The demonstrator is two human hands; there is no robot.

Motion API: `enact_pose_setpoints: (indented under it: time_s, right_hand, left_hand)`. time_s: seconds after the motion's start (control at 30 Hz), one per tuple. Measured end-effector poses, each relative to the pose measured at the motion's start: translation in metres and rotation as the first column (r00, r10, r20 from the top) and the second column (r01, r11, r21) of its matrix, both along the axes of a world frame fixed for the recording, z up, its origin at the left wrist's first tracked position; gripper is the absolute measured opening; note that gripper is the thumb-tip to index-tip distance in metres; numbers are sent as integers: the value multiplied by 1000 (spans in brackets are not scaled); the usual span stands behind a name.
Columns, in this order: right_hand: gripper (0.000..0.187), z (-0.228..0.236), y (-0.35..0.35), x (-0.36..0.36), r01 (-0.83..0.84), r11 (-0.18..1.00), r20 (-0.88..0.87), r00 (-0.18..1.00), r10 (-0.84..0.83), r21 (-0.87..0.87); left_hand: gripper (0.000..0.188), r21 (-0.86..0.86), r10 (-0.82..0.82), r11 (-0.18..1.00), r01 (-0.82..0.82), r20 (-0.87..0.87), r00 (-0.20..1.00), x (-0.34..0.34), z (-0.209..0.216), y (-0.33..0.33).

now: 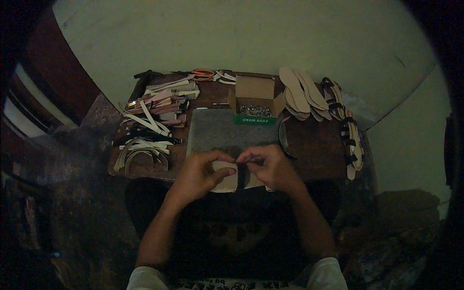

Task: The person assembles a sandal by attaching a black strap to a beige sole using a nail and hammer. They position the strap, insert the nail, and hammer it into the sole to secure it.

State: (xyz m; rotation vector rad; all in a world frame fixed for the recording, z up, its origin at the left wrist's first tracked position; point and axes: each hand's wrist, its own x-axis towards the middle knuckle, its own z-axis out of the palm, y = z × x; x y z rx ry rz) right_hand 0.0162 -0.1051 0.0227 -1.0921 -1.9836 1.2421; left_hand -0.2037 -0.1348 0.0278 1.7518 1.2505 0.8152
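Observation:
At the near edge of the table, both hands meet over a tan insole-shaped piece with a black strap running down across it. My left hand grips the insole, its thumb flat on the surface and its index finger reaching to the strap's upper end. Fingertips of my right hand pinch together at that same end of the strap. Whether a small nail is between them is too dark to tell. Just beyond the hands lies a grey slab, and an opened green box of metal nails rests at its far right corner.
Bundles of cut straps and pale curved strips cover the table's left side. Orange-handled scissors lie at the back. Stacked insoles and strapped soles occupy the right. A dark curved piece lies beside the slab.

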Motion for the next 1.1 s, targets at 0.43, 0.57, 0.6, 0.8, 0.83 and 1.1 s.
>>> enact_pose_setpoints:
  time_s: [0.43,0.57,0.6,0.8,0.83,1.1]
  right_hand:
    - [23,-13,4,4,-59,998,107,993,58,0]
    - [23,-10,1,4,-59,998,137,989,58,3]
    - [23,-12,1,2,-49,998,117,992,53,-36]
    - [18,-18,2,0,-54,998,116,992,51,18]
    - [17,-20,3,1,-62,997,89,994,59,34]
    - [25,-7,0,7,-84,976,266,964,28,199]
  left_hand:
    - [20,-124,123,987,-106,140,983,9,-20,2]
    - [21,-120,31,992,-29,10,999,8,-11,3]
    - [22,-116,5,993,-6,-6,1000,5,-14,4]
    - [22,-144,-52,988,56,28,998,4,-12,2]
    - [23,-149,-63,987,68,36,997,3,-13,2]
    - [20,-320,51,947,-10,120,991,-4,-18,5]
